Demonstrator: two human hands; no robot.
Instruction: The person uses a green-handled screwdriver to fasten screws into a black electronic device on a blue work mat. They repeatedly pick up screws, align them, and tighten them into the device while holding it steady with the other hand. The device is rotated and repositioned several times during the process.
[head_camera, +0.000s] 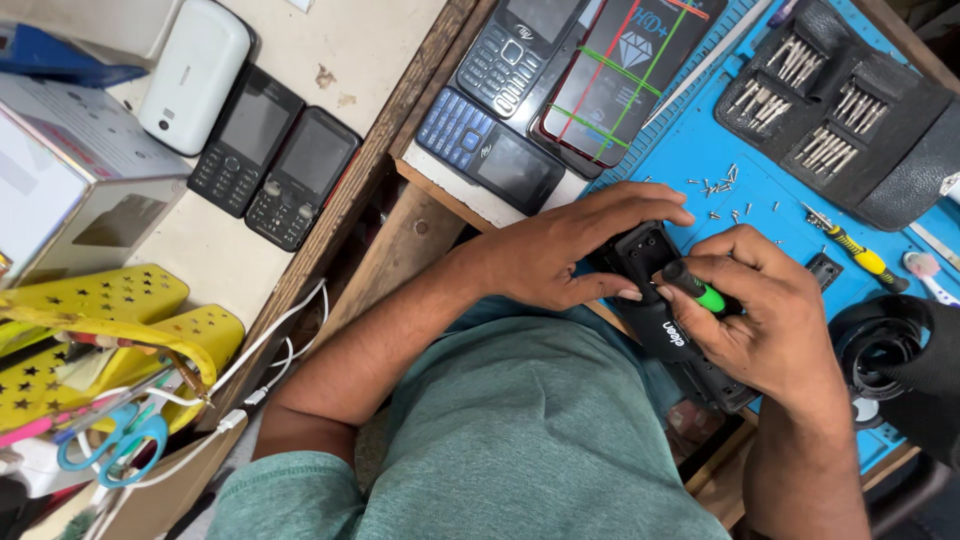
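The right hand (765, 315) grips a small screwdriver with a green band (697, 288), fingers curled tight around its handle, its tip seemingly set against a black device (645, 255) on the near edge of the blue work mat (700, 150). The left hand (570, 250) clamps that device from nine o'clock, thumb beneath, fingers spread over its top. Loose screws (722, 186) lie at twelve o'clock, a bit case (835, 110) at one o'clock, and keypad phones (490, 145) at eleven o'clock.

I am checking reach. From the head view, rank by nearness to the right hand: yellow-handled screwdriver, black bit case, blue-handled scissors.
From the right hand:
1. Yellow-handled screwdriver, just beyond it on the blue mat.
2. Black bit case, farther up the mat.
3. Blue-handled scissors, far across, beside the yellow tray.
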